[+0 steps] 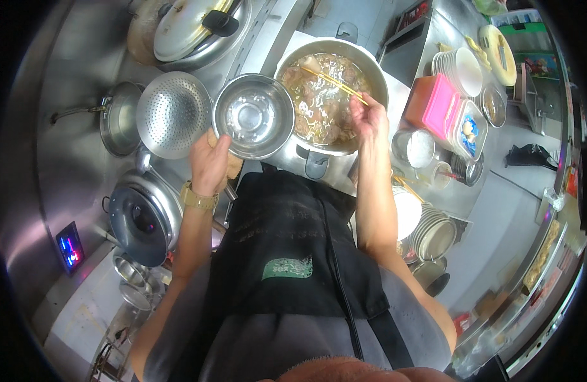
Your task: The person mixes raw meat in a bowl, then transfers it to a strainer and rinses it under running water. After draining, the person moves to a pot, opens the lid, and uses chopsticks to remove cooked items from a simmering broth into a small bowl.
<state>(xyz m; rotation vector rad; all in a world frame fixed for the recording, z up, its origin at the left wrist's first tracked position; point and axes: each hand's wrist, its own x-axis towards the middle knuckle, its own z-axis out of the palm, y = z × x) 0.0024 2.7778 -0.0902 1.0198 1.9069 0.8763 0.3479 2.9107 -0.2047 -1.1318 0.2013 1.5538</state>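
My left hand (pixel 208 164) grips the rim of a shiny steel bowl (pixel 251 117), held beside the pot with its hollow facing up; it contains nothing solid. A tan cloth (pixel 234 167) shows under the same hand, and the bowl hides part of the pot's rim. In my right hand (pixel 368 117) is a pair of yellowish chopsticks (pixel 332 82). Their tips touch a pale piece of meat or bone (pixel 310 63) near the far side of the large pot (pixel 382 90). Brownish broth (pixel 317 107) with several chunks of meat fills it.
On the left are a perforated strainer (pixel 174 114), a wok (pixel 138 227) and a lidded pot (pixel 188 31). The right counter carries stacked bowls (pixel 465 71), a pink-lidded container (pixel 439 105), a metal pot (pixel 420 149) and stacked plates (pixel 436 234).
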